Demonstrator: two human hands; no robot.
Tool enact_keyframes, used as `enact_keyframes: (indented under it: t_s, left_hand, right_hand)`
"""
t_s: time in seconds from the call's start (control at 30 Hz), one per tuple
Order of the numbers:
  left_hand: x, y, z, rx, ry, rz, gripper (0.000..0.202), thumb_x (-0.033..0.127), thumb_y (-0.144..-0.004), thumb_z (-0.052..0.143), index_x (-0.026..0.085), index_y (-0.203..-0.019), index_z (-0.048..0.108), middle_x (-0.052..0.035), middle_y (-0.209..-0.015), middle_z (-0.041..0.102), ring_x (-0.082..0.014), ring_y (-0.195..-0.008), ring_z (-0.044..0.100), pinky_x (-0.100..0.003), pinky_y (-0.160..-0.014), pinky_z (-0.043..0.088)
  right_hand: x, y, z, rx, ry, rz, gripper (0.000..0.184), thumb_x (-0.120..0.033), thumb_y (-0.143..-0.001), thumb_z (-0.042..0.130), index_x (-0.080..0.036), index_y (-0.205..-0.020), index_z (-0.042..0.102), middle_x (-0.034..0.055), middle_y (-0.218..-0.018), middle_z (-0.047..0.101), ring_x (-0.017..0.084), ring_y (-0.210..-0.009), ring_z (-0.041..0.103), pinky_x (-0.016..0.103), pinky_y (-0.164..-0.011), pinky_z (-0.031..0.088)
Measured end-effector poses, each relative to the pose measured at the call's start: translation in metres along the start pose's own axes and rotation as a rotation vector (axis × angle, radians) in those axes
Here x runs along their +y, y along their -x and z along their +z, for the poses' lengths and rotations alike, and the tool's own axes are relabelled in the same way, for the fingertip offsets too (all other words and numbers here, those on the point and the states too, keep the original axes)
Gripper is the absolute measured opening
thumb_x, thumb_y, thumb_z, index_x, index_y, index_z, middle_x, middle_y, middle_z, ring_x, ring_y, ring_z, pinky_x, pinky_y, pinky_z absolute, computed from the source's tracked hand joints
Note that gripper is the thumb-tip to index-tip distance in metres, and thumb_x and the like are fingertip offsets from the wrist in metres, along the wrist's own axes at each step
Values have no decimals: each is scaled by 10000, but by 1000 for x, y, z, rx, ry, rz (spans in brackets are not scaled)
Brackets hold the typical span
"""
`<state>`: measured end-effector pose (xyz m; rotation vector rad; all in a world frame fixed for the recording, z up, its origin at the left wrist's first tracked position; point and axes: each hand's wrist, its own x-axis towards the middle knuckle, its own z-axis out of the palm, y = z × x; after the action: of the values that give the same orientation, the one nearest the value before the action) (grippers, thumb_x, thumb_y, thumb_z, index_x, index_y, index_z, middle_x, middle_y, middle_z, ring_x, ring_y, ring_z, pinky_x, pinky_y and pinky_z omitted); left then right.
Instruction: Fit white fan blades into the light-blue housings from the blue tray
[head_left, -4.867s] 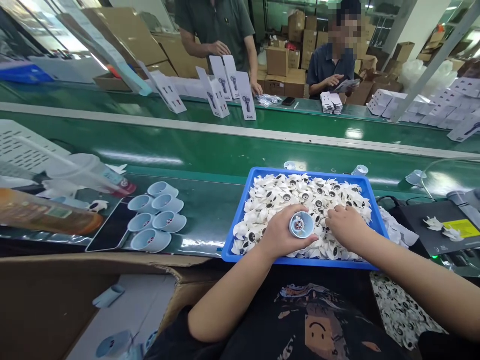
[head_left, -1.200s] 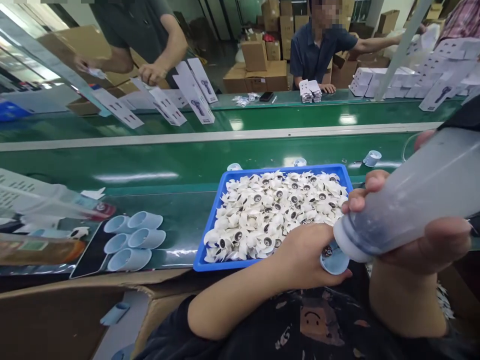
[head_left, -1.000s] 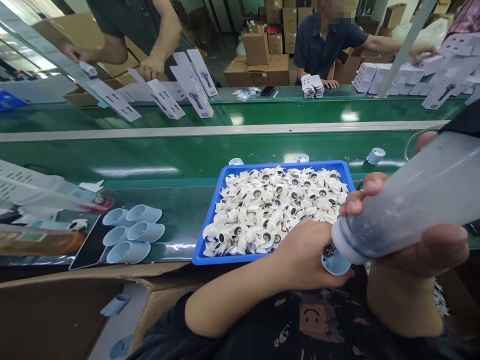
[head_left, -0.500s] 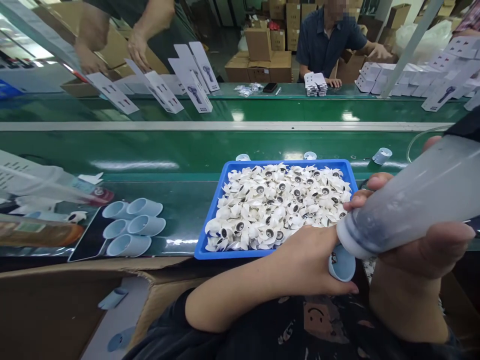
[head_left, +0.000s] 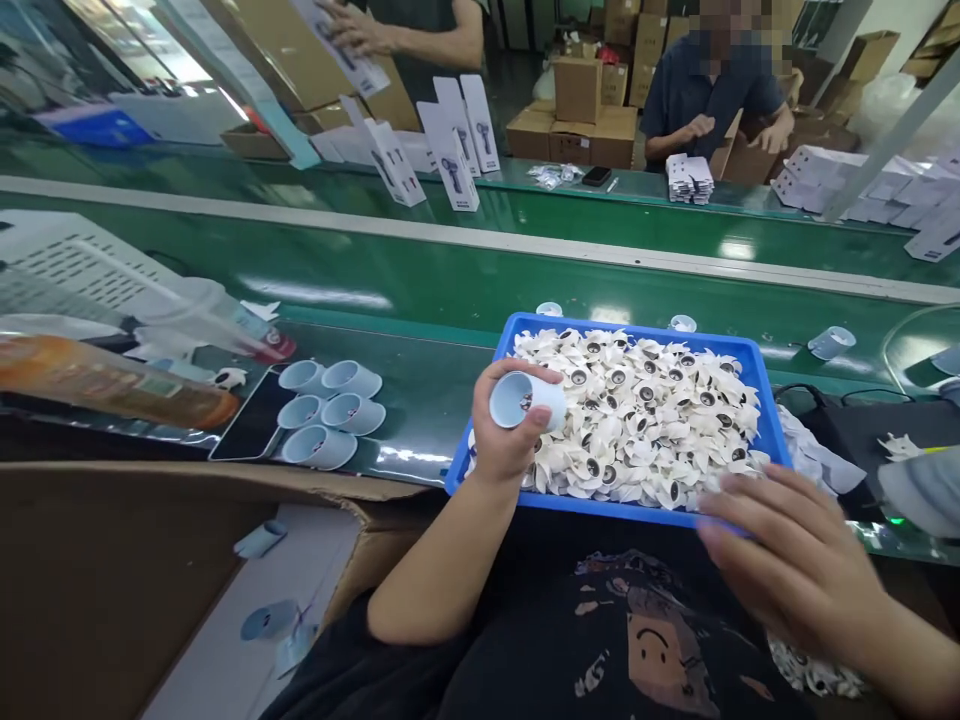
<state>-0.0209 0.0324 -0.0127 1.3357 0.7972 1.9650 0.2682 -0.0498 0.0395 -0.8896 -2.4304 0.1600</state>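
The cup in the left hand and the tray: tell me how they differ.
Color: the cup is pale blue; the tray is deep blue.
Shape and size: the cup is small and round; the tray is far larger and rectangular.
Support: the cup is gripped in the left hand; the tray rests on the green table.
Shared: both are open-topped and have something inside.

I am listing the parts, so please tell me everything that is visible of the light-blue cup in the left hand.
The light-blue cup has a round, open mouth and smooth walls, apparently plastic. The left hand grips its wall. It is tilted, mouth facing the camera; its far end faces away. Inside is a dark part, too small to identify. In view, the cup overlaps the left side of the blue tray.
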Motion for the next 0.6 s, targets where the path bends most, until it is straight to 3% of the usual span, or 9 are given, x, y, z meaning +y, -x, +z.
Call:
enact_keyframes:
  t_s: [0.03,0.1,0.27,0.37,0.47,0.6]
  left_hand:
    - [1,1,2,-33,6,-14,482,496,-706,816,220,-1023,582,-20,-848,734,-190,-813,711,-320,-754,566]
    - [3,3,4,-96,7,-21,467,456,-716,819,221,-1039,577,-26,-867,733,-194,-842,710,-319,-769,559]
    - [6,8,1,-202,-148,-17,431,392,-711,824,204,-1021,591,-52,-937,701,-213,-897,688,-331,-814,533]
    - [4,10,1,-267,-246,-1,421,387,-722,809,203,-1016,571,-60,-954,683,-210,-862,677,-334,-787,536]
    - [-2,10,2,-283,-289,82,528,379,-753,791,235,-1143,466,-51,-977,659,-215,-907,671,-367,-839,533]
    - [-2,13,0,-293,-252,242,698,346,-813,722,301,-1322,248,-85,-1160,588,-229,-1070,619,-412,-903,518]
  right_hand:
    - [6,-11,10,-112,79,-74,296,-150,-989,484,-254,-1236,610,53,-1157,643,248,-1063,595,456,-953,471]
    - [25,-34,32,-310,216,-68,253,-94,-948,499,-180,-1133,649,79,-1092,652,243,-942,618,376,-789,506]
    - [55,-73,68,-491,264,-63,208,12,-827,585,-173,-868,669,33,-830,634,202,-695,603,291,-618,426]
    - [51,-78,74,-484,217,-70,209,25,-805,558,-162,-805,652,36,-760,603,191,-638,569,297,-620,403]
    - [47,-74,65,-388,119,-26,226,2,-810,485,-155,-839,644,55,-779,603,202,-662,567,344,-701,435]
    - [36,-54,42,-139,-108,105,234,-176,-969,407,-189,-1128,578,117,-1090,604,262,-966,600,407,-846,483]
